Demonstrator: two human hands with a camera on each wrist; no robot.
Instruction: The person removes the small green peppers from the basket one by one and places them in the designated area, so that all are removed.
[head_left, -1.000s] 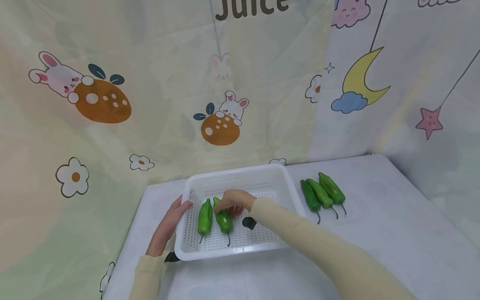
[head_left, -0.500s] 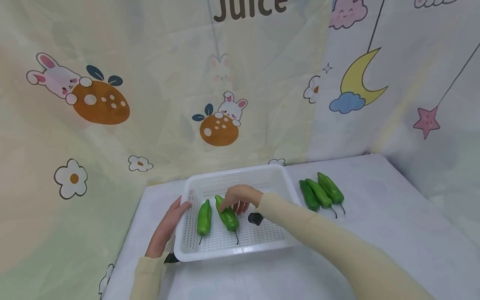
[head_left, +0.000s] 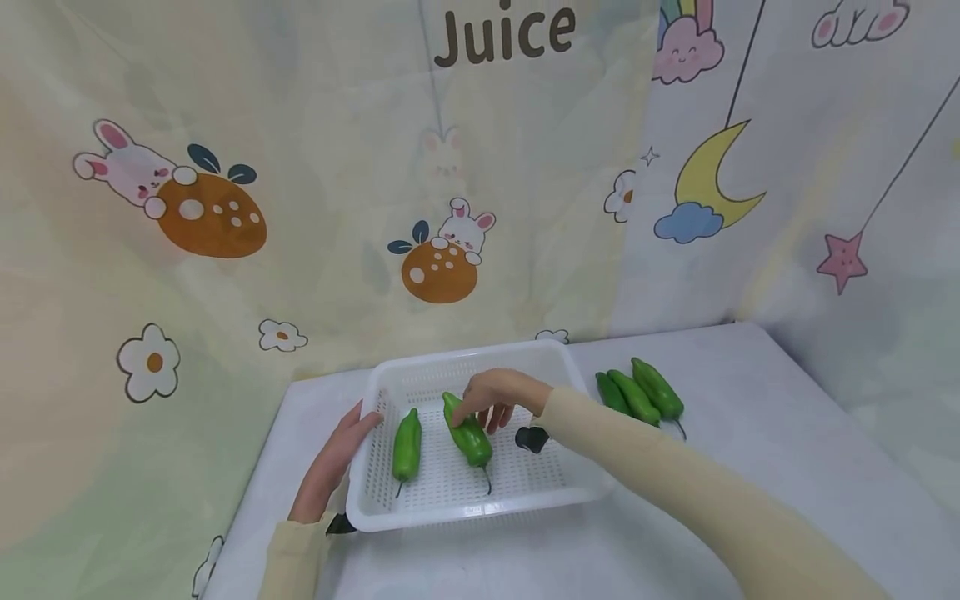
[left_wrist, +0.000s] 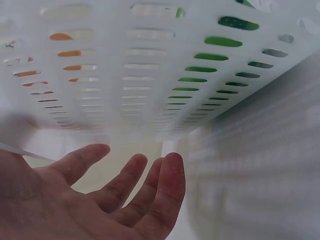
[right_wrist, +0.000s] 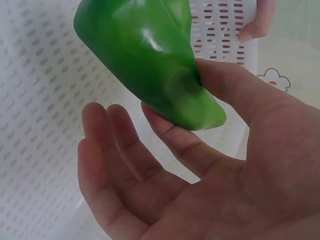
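Note:
My right hand (head_left: 504,397) is inside a white plastic basket (head_left: 480,505), pinching a green pepper (head_left: 472,443) near its pointed tip. In the right wrist view, thumb and index finger grip that green pepper (right_wrist: 145,55), and the other fingers stay off it. A second green pepper (head_left: 407,448) lies on the basket floor toward the left side. At the basket's left rim is my left hand (head_left: 337,454), its thumb hooked over the edge. The left wrist view shows the fingers (left_wrist: 167,195) outside, beneath the slotted wall (left_wrist: 135,80).
Several green peppers (head_left: 636,396) lie side by side on the white table (head_left: 757,417), right of the basket; the right sleeve (head_left: 637,467) covers part of them. A printed cloth (head_left: 330,200) hangs behind the table.
My right hand has shifted right within the basket, taking the pinched pepper away from the other one. The left hand keeps its place on the rim. The head view tilts slightly upward.

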